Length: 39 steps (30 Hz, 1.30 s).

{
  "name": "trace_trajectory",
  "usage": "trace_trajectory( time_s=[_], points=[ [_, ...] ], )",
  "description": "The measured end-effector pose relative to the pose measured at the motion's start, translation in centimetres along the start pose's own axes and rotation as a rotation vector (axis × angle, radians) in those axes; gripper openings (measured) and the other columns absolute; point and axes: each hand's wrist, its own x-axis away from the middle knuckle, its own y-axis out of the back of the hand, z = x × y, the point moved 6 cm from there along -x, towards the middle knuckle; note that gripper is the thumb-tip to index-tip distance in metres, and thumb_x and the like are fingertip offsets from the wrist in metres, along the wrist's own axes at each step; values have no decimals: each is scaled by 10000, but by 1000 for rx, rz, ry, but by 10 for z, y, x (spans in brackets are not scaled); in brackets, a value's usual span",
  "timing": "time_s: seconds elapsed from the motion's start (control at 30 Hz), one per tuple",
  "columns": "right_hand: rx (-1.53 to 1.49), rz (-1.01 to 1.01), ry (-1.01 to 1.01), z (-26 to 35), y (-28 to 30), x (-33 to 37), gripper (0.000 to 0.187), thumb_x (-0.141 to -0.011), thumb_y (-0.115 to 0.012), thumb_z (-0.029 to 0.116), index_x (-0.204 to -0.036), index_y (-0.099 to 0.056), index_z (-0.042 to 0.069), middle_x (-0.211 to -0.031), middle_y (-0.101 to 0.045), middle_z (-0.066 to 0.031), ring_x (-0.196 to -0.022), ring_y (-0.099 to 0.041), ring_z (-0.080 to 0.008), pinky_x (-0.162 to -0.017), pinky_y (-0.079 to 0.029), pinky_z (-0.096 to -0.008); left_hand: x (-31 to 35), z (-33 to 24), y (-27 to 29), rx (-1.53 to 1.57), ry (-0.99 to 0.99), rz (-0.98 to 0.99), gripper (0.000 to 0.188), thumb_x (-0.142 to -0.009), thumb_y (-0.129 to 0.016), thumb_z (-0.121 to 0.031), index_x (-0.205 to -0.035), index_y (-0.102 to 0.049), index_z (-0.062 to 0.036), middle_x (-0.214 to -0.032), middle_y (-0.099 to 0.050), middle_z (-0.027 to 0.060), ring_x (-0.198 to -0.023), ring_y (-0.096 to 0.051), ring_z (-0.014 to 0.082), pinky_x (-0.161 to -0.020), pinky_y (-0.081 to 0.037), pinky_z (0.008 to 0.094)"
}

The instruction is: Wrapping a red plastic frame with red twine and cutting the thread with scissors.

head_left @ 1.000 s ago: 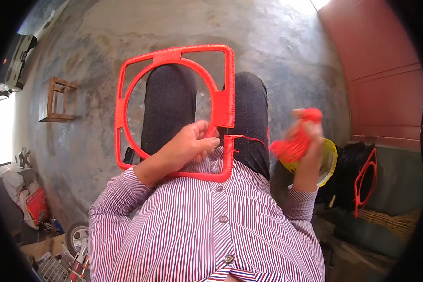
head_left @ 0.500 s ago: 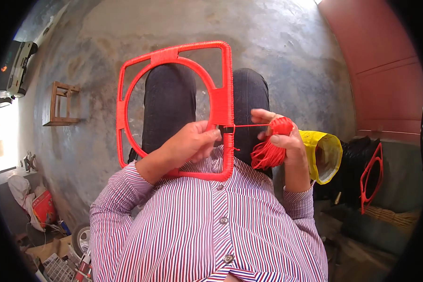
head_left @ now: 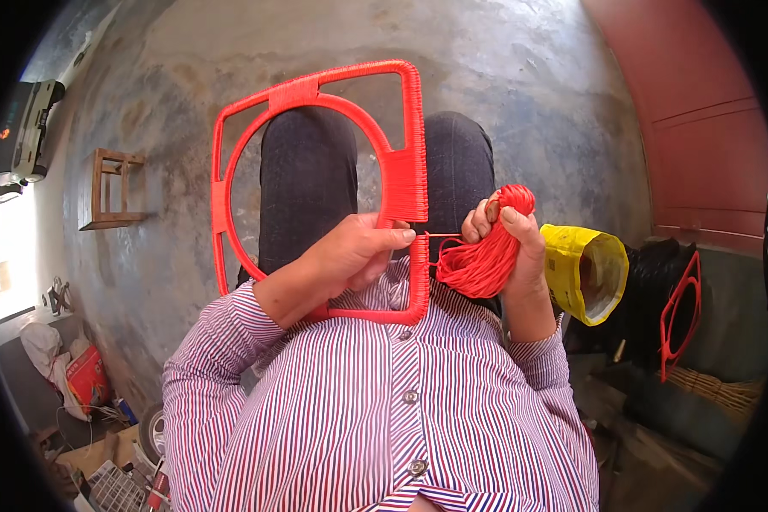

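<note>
A square frame [head_left: 405, 183] with a round ring inside it, wrapped in red cord, rests upright over my lap. My left hand [head_left: 363, 247] is closed on its right side near a short unwrapped gap, thumb laid across the bar. My right hand [head_left: 520, 230] grips a hank of red cord [head_left: 484, 260], its loose strands hanging down to the left. A single strand runs taut from the hank to the frame at the gap. Both dark-trousered knees [head_left: 307, 171] lie beneath the frame.
A yellow bag [head_left: 582, 269] stands open beside my right forearm. Right of it, a second red frame [head_left: 679, 316] leans on a black bundle [head_left: 644, 282]. A small wooden stool [head_left: 111, 189] is on the concrete floor at left. A reddish door [head_left: 700, 128] is at far right.
My right hand has closed more tightly round the hank and come slightly nearer the frame. The strand between is shorter. My left thumb has moved onto the bar beside the gap.
</note>
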Motion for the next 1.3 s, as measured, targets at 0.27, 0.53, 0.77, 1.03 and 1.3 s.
trace_trajectory(
  time_s=[0.27,0.53,0.77,1.03,1.3],
  points=[
    [402,-28,-131,-4,-6,1,90,-871,-725,28,-925,-659,-1,-876,-681,-40,-812,-628,-101,-738,-508,-274,6,-2,3,-46,-64,91,230,-1049,-556,-274,-1126,-570,-58,-565,-518,-16,-398,-426,49,-374,-324,202],
    [415,48,-207,-37,-48,4,276,-879,-767,9,-1131,-655,-14,-1039,-698,-20,-929,-644,-77,-851,-536,-248,10,-10,-2,-182,-198,-14,287,-1086,-485,-261,-1254,-505,-29,-625,-555,7,-433,-456,60,-435,-391,184],
    [508,4,-243,-42,-51,17,272,-865,-761,-9,-1108,-640,-4,-1014,-694,-20,-915,-640,-74,-838,-541,-247,11,-6,4,-188,-168,12,321,-1078,-501,-257,-1300,-511,-25,-628,-550,0,-438,-445,46,-409,-363,186],
    [257,21,-338,-23,-42,20,251,-831,-720,-40,-1069,-641,-31,-1051,-722,-125,-916,-709,-188,-863,-568,-325,37,-31,5,-294,-91,66,291,-1064,-526,-237,-1262,-559,-27,-653,-543,-30,-446,-425,29,-393,-323,184],
    [420,-113,-104,30,7,15,268,-830,-682,-29,-1092,-633,-47,-965,-740,-187,-779,-722,-223,-758,-595,-349,31,-18,9,-244,-343,-58,388,-968,-656,-111,-1305,-490,-14,-947,-589,17,-599,-496,30,-473,-381,180]
  ],
)
